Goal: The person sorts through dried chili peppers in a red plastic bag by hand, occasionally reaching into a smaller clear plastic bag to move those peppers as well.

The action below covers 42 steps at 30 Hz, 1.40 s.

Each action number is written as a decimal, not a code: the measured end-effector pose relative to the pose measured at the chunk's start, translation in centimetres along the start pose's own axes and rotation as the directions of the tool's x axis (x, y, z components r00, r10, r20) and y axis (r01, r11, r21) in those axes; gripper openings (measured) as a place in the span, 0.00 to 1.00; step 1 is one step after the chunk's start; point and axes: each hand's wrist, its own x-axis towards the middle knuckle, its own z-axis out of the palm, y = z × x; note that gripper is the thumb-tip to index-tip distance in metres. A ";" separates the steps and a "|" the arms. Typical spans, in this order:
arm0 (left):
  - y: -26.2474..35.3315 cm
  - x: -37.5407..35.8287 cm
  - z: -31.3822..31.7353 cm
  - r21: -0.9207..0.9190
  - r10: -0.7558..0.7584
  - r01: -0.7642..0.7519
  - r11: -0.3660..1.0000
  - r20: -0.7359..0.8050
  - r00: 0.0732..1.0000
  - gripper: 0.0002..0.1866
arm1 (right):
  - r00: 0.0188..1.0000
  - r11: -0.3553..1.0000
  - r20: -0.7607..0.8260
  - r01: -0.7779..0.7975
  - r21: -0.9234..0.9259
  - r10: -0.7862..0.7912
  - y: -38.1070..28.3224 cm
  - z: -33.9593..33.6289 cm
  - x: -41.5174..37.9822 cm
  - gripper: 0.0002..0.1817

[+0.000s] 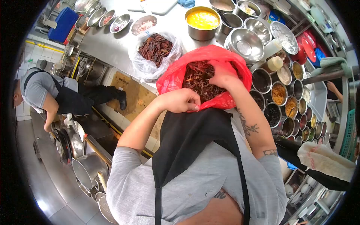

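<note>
A red plastic bag (170, 77) full of dark dried chilies (197, 80) rests at the table's near edge, against my black apron. My left hand (183, 100) is closed in a pinch on the bag's near rim. Inside the bag's mouth, my right hand (224, 75) reaches down among the chilies. Its thumb lies against them, but the fingertips are buried, so I cannot see whether it grips any. Just beyond, to the left, stands a clear plastic bag (135, 56) with more dried red chilies.
A pot of yellow liquid (203, 23) and stacked steel bowls (245, 44) stand behind the bag. Several ingredient tins (278, 93) crowd the right. Small bowls (120, 23) line the far left. A co-worker (52, 90) bends over pans at the left, across the aisle.
</note>
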 end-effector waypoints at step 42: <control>-0.1 5.6 -2.3 0.015 0.001 0.013 1.000 -0.702 0.712 0.14 | 0.988 0.978 -0.145 0.072 0.197 -0.043 0.2 -0.6 -3.1 0.12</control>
